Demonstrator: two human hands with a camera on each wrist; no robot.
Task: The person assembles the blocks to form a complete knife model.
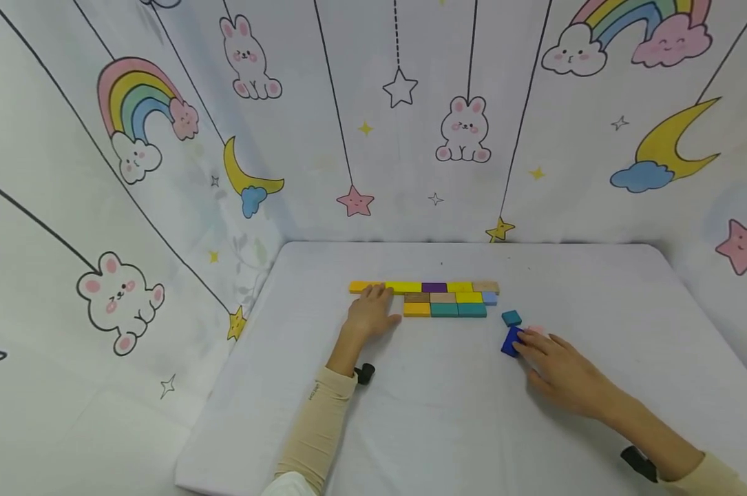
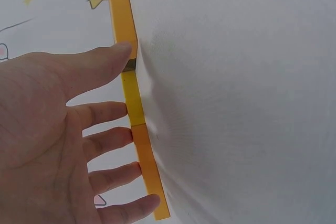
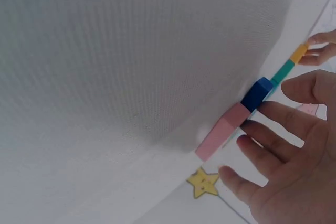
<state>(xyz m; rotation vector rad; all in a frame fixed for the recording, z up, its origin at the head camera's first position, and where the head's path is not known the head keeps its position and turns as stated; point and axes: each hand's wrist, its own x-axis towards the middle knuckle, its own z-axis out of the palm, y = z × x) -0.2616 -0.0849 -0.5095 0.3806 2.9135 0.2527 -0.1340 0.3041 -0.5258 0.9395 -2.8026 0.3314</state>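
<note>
My left hand (image 1: 370, 313) rests at the left end of an arrangement of flat coloured blocks. Its straight fingers touch the orange block (image 2: 151, 166) and the yellow block (image 2: 134, 98); the thumb lies against another orange block (image 2: 123, 11). Three rows adjoin, with a purple block (image 1: 434, 287) in the back one and teal blocks (image 1: 472, 311) in the front one. To the right, my right hand (image 1: 562, 368) has its fingertips at a dark blue block (image 1: 511, 342), fingers spread loosely. A pink block (image 3: 223, 132) lies beside the blue one, mostly hidden by fingers in the head view.
A small loose teal block (image 1: 511, 318) lies just behind the blue one. White cloth covers the table (image 1: 435, 413), whose back edge meets a wall (image 1: 398, 158) printed with rabbits, stars and rainbows. A light blue block (image 1: 489, 298) ends the middle row.
</note>
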